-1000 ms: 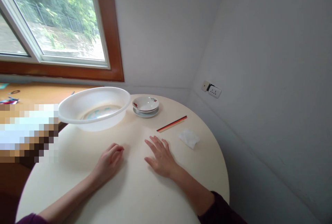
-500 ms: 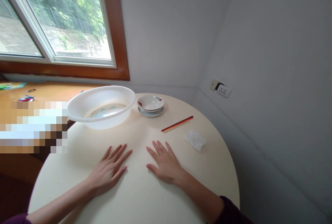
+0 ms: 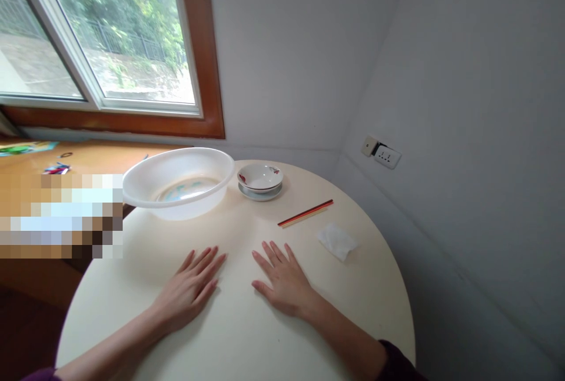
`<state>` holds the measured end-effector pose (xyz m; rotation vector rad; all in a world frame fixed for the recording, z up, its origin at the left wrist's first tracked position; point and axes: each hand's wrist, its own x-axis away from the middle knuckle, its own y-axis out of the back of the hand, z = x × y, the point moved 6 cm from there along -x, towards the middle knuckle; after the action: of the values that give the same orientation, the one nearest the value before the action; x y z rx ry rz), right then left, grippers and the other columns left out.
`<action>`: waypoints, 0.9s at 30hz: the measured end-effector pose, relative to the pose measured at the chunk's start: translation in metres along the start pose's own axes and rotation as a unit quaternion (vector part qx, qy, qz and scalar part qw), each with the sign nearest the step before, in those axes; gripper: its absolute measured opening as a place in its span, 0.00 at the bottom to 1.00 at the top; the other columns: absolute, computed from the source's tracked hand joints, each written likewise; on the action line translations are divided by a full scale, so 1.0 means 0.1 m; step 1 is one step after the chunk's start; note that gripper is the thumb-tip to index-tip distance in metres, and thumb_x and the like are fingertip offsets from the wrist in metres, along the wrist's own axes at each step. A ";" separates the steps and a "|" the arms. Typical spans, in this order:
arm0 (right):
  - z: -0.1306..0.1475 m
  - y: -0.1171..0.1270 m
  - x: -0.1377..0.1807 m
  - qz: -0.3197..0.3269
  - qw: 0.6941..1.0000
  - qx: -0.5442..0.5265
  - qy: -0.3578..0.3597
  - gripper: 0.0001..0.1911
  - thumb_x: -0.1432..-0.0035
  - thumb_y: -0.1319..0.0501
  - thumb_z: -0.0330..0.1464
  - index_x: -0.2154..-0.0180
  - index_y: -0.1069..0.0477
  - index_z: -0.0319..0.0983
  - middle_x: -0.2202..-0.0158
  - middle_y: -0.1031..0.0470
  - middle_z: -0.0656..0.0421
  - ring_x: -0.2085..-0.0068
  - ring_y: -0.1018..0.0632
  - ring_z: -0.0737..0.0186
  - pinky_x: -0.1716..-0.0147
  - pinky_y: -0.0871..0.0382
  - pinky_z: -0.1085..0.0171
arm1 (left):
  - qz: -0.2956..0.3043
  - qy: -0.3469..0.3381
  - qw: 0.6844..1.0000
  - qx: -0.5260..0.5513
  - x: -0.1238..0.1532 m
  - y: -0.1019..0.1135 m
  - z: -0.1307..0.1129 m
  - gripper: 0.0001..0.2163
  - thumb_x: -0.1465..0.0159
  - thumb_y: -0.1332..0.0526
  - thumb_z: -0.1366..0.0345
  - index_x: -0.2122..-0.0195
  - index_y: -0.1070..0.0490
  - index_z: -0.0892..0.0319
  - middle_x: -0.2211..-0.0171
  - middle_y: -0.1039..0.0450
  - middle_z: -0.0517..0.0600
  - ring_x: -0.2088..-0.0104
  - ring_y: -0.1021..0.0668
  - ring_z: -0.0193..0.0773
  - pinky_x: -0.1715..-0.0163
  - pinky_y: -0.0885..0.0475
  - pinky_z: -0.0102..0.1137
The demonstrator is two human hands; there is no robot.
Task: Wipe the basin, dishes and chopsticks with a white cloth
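Note:
My left hand (image 3: 189, 290) lies flat on the cream round table (image 3: 238, 345), fingers stretched out and holding nothing. Across from it my right hand (image 3: 282, 281) also rests palm down with its fingers spread. Beyond the left hand stands a translucent white plastic basin (image 3: 189, 207). Just right of the basin, a white bowl with red flower prints (image 3: 260, 176) is stacked on other dishware (image 3: 260, 195). A pair of reddish chopsticks (image 3: 305, 214) lies past my right hand, and a white tissue (image 3: 338, 241) is to that hand's right.
At the left is a wooden desk (image 3: 101, 154) with small colourful items (image 3: 56, 169) and a pixelated patch over part of it. A window (image 3: 128, 33) is behind it. Grey-white walls meet behind the table, with a power socket (image 3: 387, 157) on the right one.
The whole view has shifted slightly, so the scene sits a little further right. Both hands stay flat in the same places, and no object has moved on the table.

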<state>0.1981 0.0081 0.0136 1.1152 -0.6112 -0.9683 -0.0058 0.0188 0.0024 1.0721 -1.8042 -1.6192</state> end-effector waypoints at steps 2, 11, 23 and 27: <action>0.00 -0.01 0.00 0.002 1.000 0.002 -0.002 0.31 0.40 0.56 0.50 0.38 0.51 0.44 0.35 0.56 0.51 0.36 0.55 0.53 0.40 0.67 0.46 | 0.002 0.006 1.000 0.001 0.00 -0.01 0.00 0.24 0.35 0.55 0.56 0.37 0.55 0.46 0.37 0.53 0.47 0.38 0.46 0.45 0.40 0.54 0.47; -0.01 0.03 0.00 -0.008 1.000 -0.002 -0.001 0.27 0.38 0.55 0.45 0.40 0.46 0.42 0.36 0.51 0.51 0.36 0.51 0.53 0.41 0.63 0.46 | -0.056 0.067 0.995 0.041 -0.10 0.08 -0.12 0.20 0.36 0.53 0.58 0.48 0.33 0.58 0.44 0.36 0.58 0.42 0.36 0.46 0.42 0.45 0.43; -0.07 0.03 -0.03 -0.035 0.999 -0.031 -0.028 0.20 0.37 0.54 0.36 0.46 0.37 0.44 0.39 0.43 0.57 0.38 0.45 0.61 0.40 0.62 0.52 | -0.194 0.054 0.979 0.008 -0.16 0.19 -0.29 0.11 0.36 0.55 0.68 0.69 0.34 0.57 0.69 0.24 0.53 0.68 0.22 0.40 0.69 0.29 0.32; -0.07 0.03 -0.03 -0.039 0.998 -0.031 -0.033 0.19 0.38 0.53 0.36 0.46 0.37 0.44 0.40 0.42 0.58 0.38 0.45 0.61 0.40 0.61 0.53 | -0.187 0.035 0.981 0.036 -0.23 0.18 -0.44 0.13 0.36 0.55 0.69 0.76 0.38 0.56 0.80 0.31 0.49 0.77 0.27 0.37 0.75 0.34 0.30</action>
<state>0.2031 0.0144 0.0146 1.0626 -0.5911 -1.0890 0.0380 0.0110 0.0307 1.5562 -1.7001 -1.7048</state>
